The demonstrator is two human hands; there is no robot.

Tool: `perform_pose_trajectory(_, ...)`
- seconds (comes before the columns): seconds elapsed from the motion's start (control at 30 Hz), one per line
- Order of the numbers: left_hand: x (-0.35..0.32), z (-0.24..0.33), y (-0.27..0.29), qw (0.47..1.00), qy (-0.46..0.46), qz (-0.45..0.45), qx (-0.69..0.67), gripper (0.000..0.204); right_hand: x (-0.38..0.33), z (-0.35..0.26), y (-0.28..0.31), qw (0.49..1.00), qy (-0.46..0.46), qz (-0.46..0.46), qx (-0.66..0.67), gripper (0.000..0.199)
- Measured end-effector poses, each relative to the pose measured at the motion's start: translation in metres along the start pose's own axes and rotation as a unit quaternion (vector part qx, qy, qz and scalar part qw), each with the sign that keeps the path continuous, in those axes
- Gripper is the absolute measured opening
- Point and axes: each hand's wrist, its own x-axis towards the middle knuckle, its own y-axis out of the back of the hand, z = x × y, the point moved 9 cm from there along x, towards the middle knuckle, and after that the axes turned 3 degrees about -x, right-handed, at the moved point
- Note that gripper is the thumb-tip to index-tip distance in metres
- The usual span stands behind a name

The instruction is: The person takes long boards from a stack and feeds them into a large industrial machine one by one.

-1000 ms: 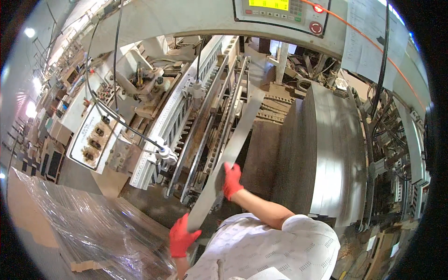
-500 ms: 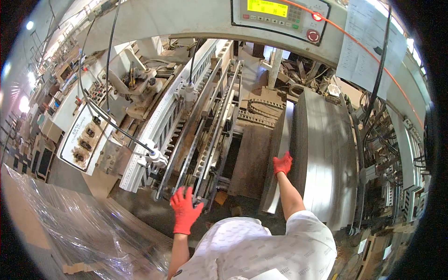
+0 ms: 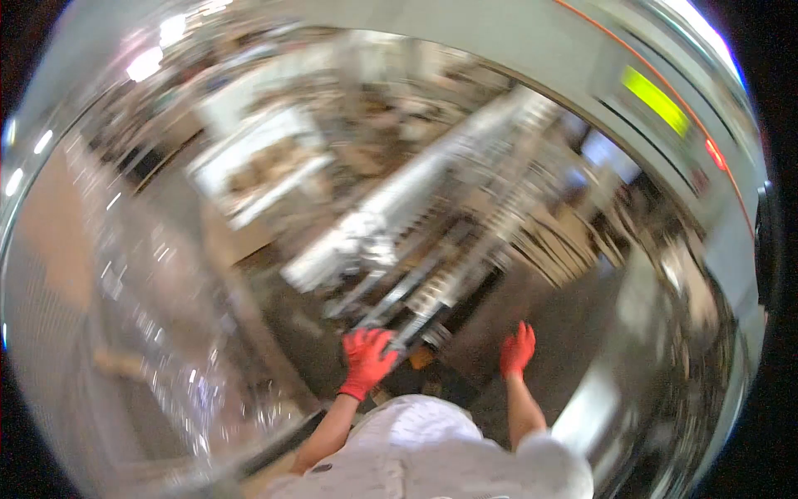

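Blurred machine rails (image 3: 449,249); left hand (image 3: 367,358) grips one, right hand (image 3: 517,349) spread flat.

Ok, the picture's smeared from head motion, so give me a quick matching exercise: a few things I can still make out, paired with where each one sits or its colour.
Things:
1. left hand
2. right hand
3. lit display panel
4. plastic wrap

Descriptions:
A. yellow-green, upper right
B. red glove, at the end of the metal rails
C. shiny and clear, at left
D. red glove, against the dark flat surface

Pairs: 1-B, 2-D, 3-A, 4-C
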Motion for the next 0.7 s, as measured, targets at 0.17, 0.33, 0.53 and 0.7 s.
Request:
perform_pose_trajectory(0.17,-0.004,-0.022,0.118,0.968,0.008,0.215,-0.128,0.040,-0.039,-0.229,0.061,0.875,0.355,0.045,0.327,0.039)
perform_pose_trajectory(0.33,-0.033,-0.082,0.359,0.809,0.009,0.584,0.067,0.040,-0.069,-0.347,0.072,0.810,0.401,-0.070,0.422,0.026)
perform_pose_trajectory(0.53,-0.083,-0.114,0.618,0.553,0.106,0.781,0.272,0.057,-0.075,-0.350,0.071,0.812,0.431,-0.053,0.390,0.008)
perform_pose_trajectory(0.7,-0.126,-0.200,0.720,0.537,0.346,0.758,0.131,0.078,-0.074,-0.348,0.062,0.830,0.411,-0.044,0.374,0.005)
